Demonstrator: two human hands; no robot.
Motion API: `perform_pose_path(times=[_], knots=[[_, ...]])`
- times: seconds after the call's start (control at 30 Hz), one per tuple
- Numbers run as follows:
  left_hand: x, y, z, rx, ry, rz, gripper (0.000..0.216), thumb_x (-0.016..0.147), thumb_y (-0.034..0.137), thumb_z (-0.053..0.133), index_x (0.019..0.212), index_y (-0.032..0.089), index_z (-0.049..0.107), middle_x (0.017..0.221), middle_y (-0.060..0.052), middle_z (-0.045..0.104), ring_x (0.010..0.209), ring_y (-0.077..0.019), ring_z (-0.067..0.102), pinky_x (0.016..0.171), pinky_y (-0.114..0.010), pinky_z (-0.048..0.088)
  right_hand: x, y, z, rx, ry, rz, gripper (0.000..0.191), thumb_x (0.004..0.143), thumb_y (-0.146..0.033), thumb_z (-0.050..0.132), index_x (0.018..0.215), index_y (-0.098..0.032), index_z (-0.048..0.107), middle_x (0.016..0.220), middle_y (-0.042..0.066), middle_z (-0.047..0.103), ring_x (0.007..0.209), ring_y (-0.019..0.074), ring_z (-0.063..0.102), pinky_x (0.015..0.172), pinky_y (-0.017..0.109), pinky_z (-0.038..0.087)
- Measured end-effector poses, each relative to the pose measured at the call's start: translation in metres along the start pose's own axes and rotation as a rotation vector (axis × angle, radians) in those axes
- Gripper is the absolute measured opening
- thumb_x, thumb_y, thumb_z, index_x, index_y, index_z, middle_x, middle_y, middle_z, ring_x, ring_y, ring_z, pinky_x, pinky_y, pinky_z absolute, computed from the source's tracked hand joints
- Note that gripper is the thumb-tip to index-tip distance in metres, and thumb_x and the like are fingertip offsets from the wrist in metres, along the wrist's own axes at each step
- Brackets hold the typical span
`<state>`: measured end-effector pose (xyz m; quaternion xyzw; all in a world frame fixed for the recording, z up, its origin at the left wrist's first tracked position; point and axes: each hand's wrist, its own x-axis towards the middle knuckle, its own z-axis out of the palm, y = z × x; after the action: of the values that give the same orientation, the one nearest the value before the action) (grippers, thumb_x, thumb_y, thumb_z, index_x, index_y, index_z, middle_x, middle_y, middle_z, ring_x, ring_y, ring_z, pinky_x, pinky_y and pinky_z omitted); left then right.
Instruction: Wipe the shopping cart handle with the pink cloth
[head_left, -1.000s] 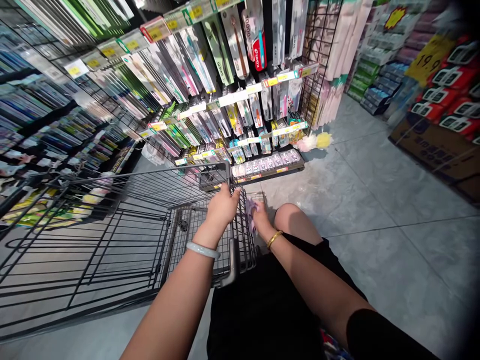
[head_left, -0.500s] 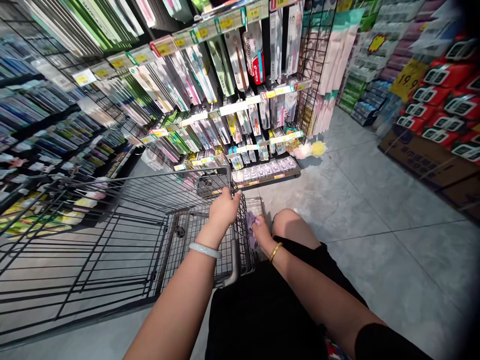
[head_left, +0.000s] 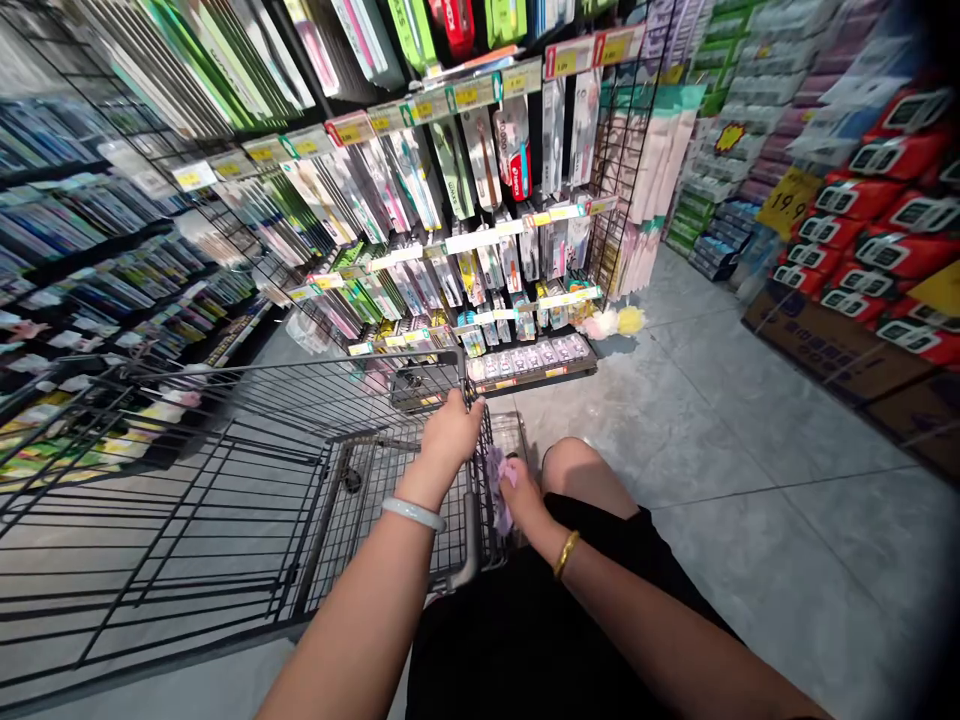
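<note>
My left hand [head_left: 452,435], with a pale bangle at the wrist, is closed around the handle end of a grey wire shopping cart [head_left: 471,530]. My right hand [head_left: 523,490], wearing a gold bracelet, grips a crumpled purple cloth [head_left: 498,492]. The cloth lies against the wire bars at the cart's near end, just right of the handle. My fingers and the folds hide part of it. The cart's wire basket extends to the left, and the floor shows through its mesh.
A rack of packaged toothbrushes [head_left: 480,160] stands ahead, above a low bottom shelf [head_left: 536,365]. Stacked red packs [head_left: 847,225] sit on cardboard boxes [head_left: 814,335] at the right. More shelves [head_left: 112,250] line the left. Grey tiled floor [head_left: 712,430] lies between.
The right hand and the cloth have shifted slightly down along the cart's bars. The left hand keeps its hold. The view has tilted a little upward, showing more of the upper rack.
</note>
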<state>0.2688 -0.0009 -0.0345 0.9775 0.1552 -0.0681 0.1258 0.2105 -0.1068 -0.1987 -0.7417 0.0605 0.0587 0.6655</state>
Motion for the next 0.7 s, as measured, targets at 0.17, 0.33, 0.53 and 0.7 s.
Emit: perform_pose_path(times=[0.17,0.33,0.53,0.7], knots=[[0.001,-0.003,0.001,-0.009,0.004,0.015,0.047,0.093,0.055,0.032,0.114,0.018,0.05,0.107,-0.02,0.071,0.102,-0.0348,0.068,0.08,-0.04,0.048,-0.003,-0.052,-0.01,0.125,-0.08,-0.109,0.018,0.08,-0.026,0.05,0.096,-0.021,0.057,0.088,0.001,0.064,0.084,0.0173,0.06,0.079,0.03,0.048],[0.001,-0.005,0.001,-0.02,0.002,0.006,0.047,0.093,0.056,0.031,0.113,0.019,0.05,0.106,-0.019,0.071,0.102,-0.0343,0.068,0.08,-0.04,0.048,-0.029,-0.076,-0.025,-0.036,-0.108,-0.358,0.023,0.08,-0.025,0.056,0.103,-0.024,0.06,0.106,0.004,0.064,0.105,0.0207,0.057,0.096,0.035,0.043],[-0.001,-0.004,-0.003,-0.01,-0.018,-0.005,0.048,0.094,0.055,0.031,0.116,0.017,0.05,0.108,-0.02,0.071,0.102,-0.0355,0.067,0.08,-0.041,0.048,-0.046,0.002,-0.017,0.02,-0.171,0.085,0.01,0.075,-0.023,0.054,0.084,-0.02,0.054,0.077,0.002,0.061,0.076,0.0204,0.059,0.074,0.034,0.048],[-0.004,-0.004,-0.005,-0.014,-0.009,0.009,0.048,0.094,0.055,0.03,0.117,0.017,0.049,0.108,-0.02,0.071,0.103,-0.034,0.067,0.081,-0.04,0.049,-0.055,-0.075,-0.032,0.104,-0.195,-0.158,0.015,0.083,-0.029,0.052,0.096,-0.022,0.056,0.088,0.002,0.062,0.085,0.0183,0.059,0.079,0.03,0.047]])
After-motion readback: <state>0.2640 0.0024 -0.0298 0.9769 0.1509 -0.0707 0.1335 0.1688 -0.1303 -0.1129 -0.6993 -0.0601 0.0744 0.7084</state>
